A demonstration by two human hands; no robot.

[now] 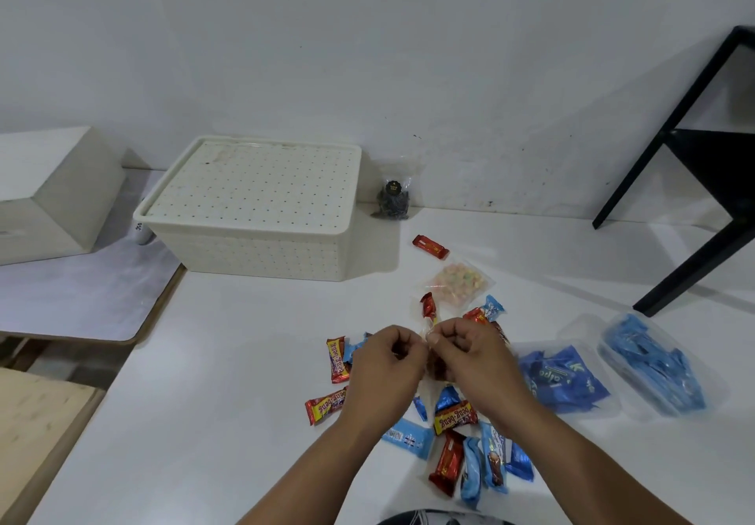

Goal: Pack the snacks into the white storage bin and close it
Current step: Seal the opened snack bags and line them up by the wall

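Glossy foil wrappers [454,416], perforated plastic bin [253,214]

Cream-white bin [261,253], lid [253,189] dotted in a regular grid, walls in woven texture. White table [212,381]. Red-and-yellow bars [327,404] and light-blue wrappers [470,467] scattered near front edge. Small red bar [430,246] toward back edge. Clear bag [459,283] of pastel pink, yellow, green pieces. Dark-blue packs [559,379] and clear bag of blue packets [653,365] toward right edge. Clear pouch [393,197] of dark contents, black label. Black frame [694,156].

Bin [249,214] lidded — snacks [453,418] scattered, hands pinching
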